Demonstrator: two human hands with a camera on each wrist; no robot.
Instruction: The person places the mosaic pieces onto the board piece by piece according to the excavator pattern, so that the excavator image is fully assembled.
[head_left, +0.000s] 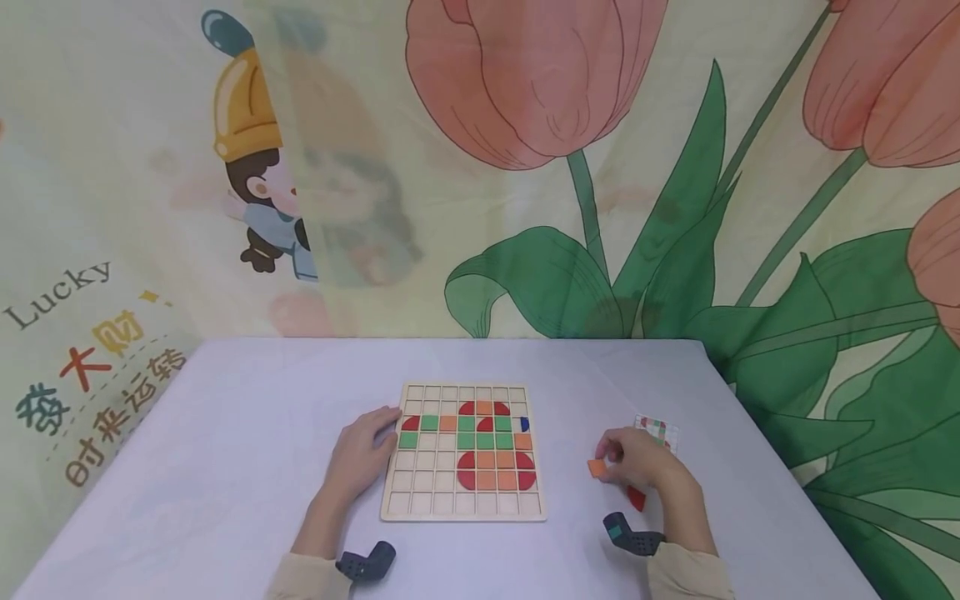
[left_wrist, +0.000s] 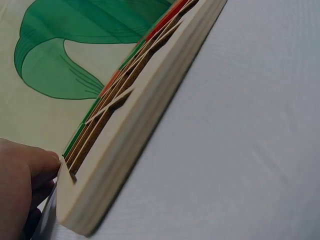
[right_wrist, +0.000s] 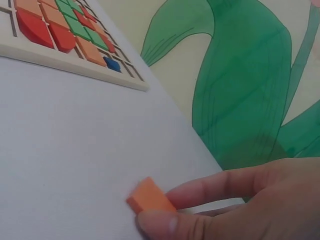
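Observation:
A wooden grid board (head_left: 420, 504) lies on the table, with red, green, orange and blue pieces in some of its squares. My left hand (head_left: 362, 450) rests against the board's left edge; in the left wrist view its fingertips (left_wrist: 52, 162) touch the rim. Right of the board, my right hand (head_left: 641, 457) pinches an orange square tile (right_wrist: 150, 196) between thumb and forefinger, just above the table. A red piece (head_left: 637, 498) lies beneath that hand, partly hidden. Behind the hand is a small pattern card (head_left: 660, 428), also partly covered.
A white cloth covers the table (head_left: 262, 400). Dark wrist devices sit by the left sleeve (head_left: 311, 577) and the right sleeve (head_left: 688, 573). A printed curtain (head_left: 360, 308) with tulips and a cartoon figure hangs behind the table's far edge.

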